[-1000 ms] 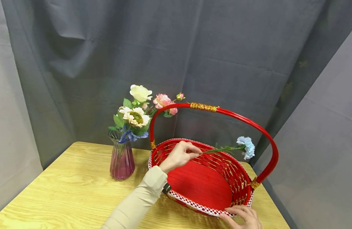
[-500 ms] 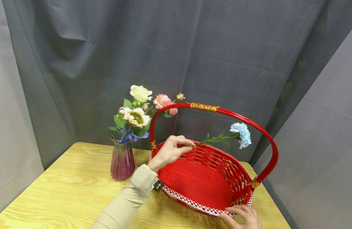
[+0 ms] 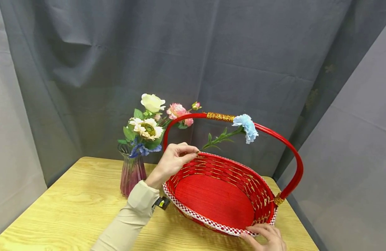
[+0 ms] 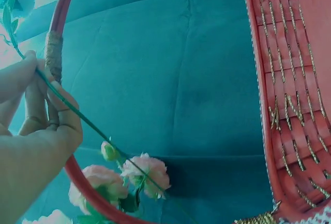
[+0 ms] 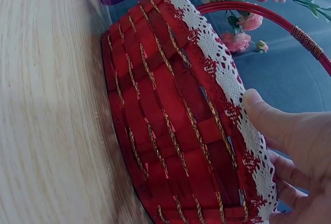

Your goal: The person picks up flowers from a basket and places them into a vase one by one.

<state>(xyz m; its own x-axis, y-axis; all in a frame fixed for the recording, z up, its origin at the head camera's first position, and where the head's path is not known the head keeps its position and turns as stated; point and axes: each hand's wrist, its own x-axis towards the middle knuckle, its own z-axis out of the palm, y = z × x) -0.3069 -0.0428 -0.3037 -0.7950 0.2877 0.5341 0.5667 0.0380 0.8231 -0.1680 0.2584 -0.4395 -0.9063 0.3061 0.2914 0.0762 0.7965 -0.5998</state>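
Observation:
My left hand (image 3: 174, 160) pinches the thin green stem of a light blue carnation (image 3: 247, 128) between thumb and fingers, over the far left side of a red woven basket (image 3: 215, 198). The bloom points up and right, overlapping the basket's arched handle (image 3: 282, 139) in the head view. In the left wrist view, the stem (image 4: 83, 116) runs on down past the fingers. At the near right, my right hand (image 3: 266, 237) grips the basket's rim. The right wrist view shows its thumb on the white lace trim (image 5: 227, 84) outside and its fingers on the inner side.
Left of the basket stands a ribbed purple glass vase (image 3: 132, 174) with a cream rose (image 3: 152, 103), a cream open flower (image 3: 147, 129), pink blooms (image 3: 177, 111) and a blue flower (image 3: 143, 150). A wooden table (image 3: 67, 209) carries everything. A grey curtain (image 3: 149, 52) hangs behind.
My left hand has moved left and upward with the carnation, whose bloom rises from behind the basket's right side to the handle's top. The right hand stays on the rim.

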